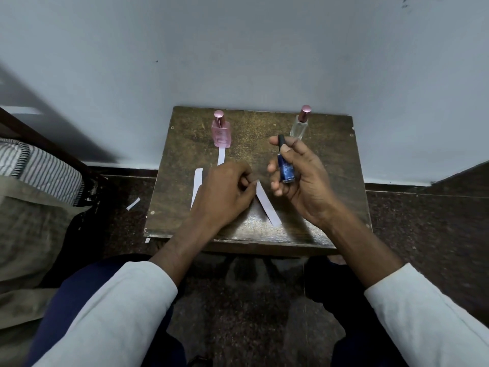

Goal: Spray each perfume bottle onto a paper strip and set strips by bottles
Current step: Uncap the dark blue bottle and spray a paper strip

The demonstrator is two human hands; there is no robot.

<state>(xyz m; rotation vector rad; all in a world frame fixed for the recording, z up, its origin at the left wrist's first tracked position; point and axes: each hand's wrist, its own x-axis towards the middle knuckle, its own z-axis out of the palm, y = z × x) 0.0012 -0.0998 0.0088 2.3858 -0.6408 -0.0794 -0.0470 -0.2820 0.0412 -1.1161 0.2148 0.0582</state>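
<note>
My right hand (299, 178) holds a small blue perfume bottle (286, 170) with a dark cap upright above the brown wooden table (330, 165). My left hand (225, 194) pinches the top end of a white paper strip (267, 205) that slants down to the right over the table. A pink bottle (221, 132) stands at the back left, with a paper strip (221, 156) lying in front of it. A clear bottle with a pink cap (300, 123) stands at the back right. Another strip (197, 186) lies left of my left hand.
The small table stands against a pale wall. A striped cloth (45, 168) and a bed edge lie to the left. Paper scraps (133, 203) rest on the dark speckled floor by the table's left side. My knees sit below the table's front edge.
</note>
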